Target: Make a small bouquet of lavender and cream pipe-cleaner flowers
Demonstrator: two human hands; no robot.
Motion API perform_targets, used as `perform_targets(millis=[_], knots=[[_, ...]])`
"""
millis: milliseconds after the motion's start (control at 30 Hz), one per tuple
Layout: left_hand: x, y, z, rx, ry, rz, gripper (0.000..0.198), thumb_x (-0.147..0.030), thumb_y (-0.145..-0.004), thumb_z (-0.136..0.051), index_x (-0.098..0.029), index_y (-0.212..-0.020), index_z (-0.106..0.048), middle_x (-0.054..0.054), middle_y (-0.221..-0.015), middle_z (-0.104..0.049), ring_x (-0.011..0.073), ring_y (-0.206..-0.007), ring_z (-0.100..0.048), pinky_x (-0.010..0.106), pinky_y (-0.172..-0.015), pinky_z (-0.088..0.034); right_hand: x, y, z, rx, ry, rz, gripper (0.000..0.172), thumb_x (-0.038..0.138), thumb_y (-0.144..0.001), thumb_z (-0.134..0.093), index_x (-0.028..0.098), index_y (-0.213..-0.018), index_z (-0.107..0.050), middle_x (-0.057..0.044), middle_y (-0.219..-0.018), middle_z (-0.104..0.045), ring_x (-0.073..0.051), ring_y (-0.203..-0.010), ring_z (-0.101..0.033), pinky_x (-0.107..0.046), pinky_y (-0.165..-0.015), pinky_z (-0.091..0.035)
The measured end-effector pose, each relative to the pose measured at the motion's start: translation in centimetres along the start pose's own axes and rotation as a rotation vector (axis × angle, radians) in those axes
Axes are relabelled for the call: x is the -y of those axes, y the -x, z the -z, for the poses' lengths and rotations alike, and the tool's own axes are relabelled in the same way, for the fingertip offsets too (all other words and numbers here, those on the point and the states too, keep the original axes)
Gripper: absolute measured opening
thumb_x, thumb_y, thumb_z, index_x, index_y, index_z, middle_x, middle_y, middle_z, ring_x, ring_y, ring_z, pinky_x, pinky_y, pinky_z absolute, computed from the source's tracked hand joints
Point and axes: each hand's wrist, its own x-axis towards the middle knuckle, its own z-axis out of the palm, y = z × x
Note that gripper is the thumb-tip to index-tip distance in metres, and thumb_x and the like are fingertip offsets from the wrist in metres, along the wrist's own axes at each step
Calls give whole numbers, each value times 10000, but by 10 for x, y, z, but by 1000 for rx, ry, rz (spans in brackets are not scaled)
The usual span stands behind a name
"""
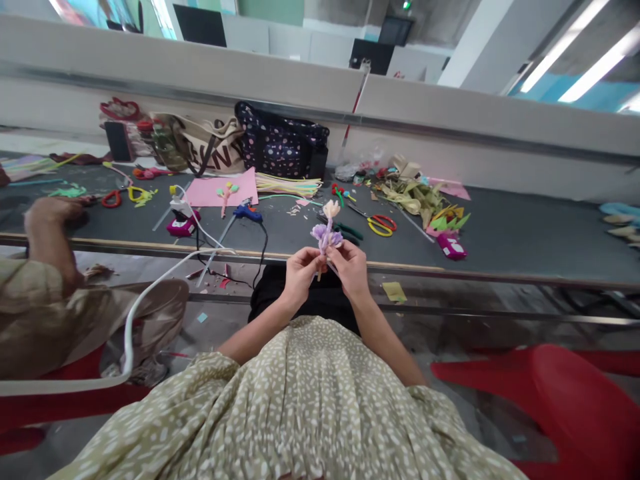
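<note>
Partition [425, 147]: pale, full width, metal rail along its face. Table [525, 240]: long, dark grey, set against partition, pale strip along near edge, crafts strewn across middle and left. Floor [435, 320]: grey, littered beneath table. Chair [575, 400]: red, at right, on near side of table. Pillar [515, 43]: white, beyond partition, strip light [565, 41] to its right. Bags: navy with dots [275, 143], upright against partition; tan, lettered [217, 147], just left of it. Co-worker's sleeve [27, 307] and hand [53, 210]: far left, hand at table. Pink sheet [200, 193]: flat, before tan bag. Leaf heap [415, 200]: dry, right of middle. Stem bundle [287, 185]: pale, before navy bag. Left hand [301, 270]: fingertips pinching flower's stem. Right hand [351, 267]: thumb and fingers pinching just below petals. Flower [325, 232]: purple, pale-tipped, roughly upright between both hands, by table's near edge. Scissors [381, 225]: red and yellow handles, right of flower. Glue gun [249, 213]: blue, left of flower. Floor scrap [394, 291]: yellow.
</note>
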Motion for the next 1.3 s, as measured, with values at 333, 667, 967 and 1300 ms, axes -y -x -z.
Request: perform_targets(millis=[333, 667, 967, 1300], knots=[[4, -8, 18, -54, 41, -12, 277, -363, -697, -791, -169, -796, -622, -20, -621, -608, 96, -544, -565, 213, -513, -432, -2, -13, -14, 41, -16, -45, 211, 383, -727, -718, 205, -808, -639, 16, -747, -637, -117, -644, -546, -240, -617, -465], [16, -16, 22, -51, 41, -23, 273, -366, -701, -792, -156, -802, -652, -8, -635, -616, 93, -558, -564, 198, -503, -425, -21, -20, -21, 34, -43, -58, 181, 374, -737, -693, 201, -761, -645, 29, -687, -618, -117, -603, -526, -243, -589, -438], [20, -29, 20, -102, 84, -21, 263, -338, -676, -814, -162, -804, -665, -16, -667, -640, 90, -576, -585, 211, -565, -475, -32, -28, -35, -69, -134, -98, 207, 379, -736, -678, 184, -778, -624, 28, -695, -610, -107, -597, -504, -235, -580, -419], [19, -43, 32, -120, -29, -52, 235, -319, -676, -809, -154, -785, -682, -9, -674, -668, 93, -572, -591, 210, -571, -490, -44, -37, -46, -123, -196, -126, 191, 355, -734, -687, 182, -746, -608, 34, -672, -581, -90, -571, -473, -225, -562, -394]])
